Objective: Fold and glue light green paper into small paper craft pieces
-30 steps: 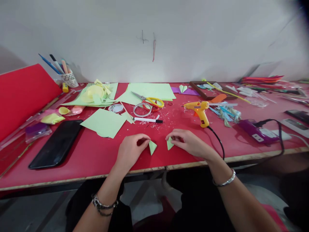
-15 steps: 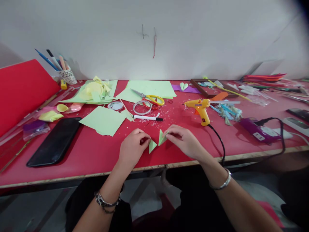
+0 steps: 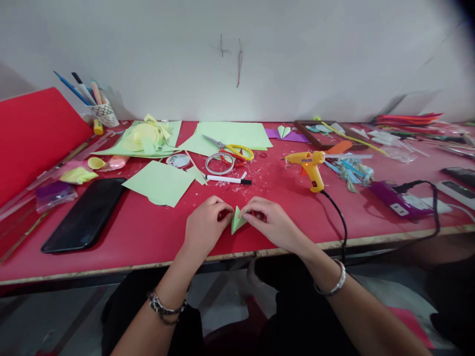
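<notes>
Fingers (image 3: 224, 205), paper (image 3: 236, 224) near table edge (image 3: 133, 268)

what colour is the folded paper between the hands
Light green: the folded paper shows in the head view.

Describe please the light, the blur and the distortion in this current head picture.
Head view, light: a soft shadow lies on the pale-grey wall beside the white patterned cup; the top-right corner is dark. Head view, blur: the small folded light-green paper shows its outline, but fine detail is soft. Head view, distortion: things near both side edges seem stretched.
</notes>
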Available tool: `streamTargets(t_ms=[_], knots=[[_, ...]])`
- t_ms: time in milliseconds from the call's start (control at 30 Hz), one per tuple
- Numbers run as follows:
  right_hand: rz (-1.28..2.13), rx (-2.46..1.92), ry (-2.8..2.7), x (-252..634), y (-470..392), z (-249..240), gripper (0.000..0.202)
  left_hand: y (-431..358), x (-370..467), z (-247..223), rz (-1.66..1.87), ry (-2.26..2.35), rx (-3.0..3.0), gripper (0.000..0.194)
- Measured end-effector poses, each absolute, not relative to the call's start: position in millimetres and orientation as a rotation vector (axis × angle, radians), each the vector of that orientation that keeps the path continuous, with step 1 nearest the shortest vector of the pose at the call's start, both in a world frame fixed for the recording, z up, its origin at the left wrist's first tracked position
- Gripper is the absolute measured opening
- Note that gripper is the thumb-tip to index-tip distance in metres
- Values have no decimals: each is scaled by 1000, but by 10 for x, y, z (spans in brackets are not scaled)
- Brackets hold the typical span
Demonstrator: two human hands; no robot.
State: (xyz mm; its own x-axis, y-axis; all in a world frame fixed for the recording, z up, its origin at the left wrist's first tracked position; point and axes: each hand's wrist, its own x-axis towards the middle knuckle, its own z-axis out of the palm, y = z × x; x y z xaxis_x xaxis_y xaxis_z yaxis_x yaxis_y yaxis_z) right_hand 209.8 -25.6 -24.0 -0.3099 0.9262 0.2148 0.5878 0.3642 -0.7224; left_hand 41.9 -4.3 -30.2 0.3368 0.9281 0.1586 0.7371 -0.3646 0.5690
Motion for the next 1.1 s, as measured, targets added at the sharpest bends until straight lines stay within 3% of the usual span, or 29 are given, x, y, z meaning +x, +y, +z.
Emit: streamTargets(t_ms=[1100], knots=[[719,-1299,-1895,1996,-254,-351,9,-7,367,-296,632,1370,2231,14]])
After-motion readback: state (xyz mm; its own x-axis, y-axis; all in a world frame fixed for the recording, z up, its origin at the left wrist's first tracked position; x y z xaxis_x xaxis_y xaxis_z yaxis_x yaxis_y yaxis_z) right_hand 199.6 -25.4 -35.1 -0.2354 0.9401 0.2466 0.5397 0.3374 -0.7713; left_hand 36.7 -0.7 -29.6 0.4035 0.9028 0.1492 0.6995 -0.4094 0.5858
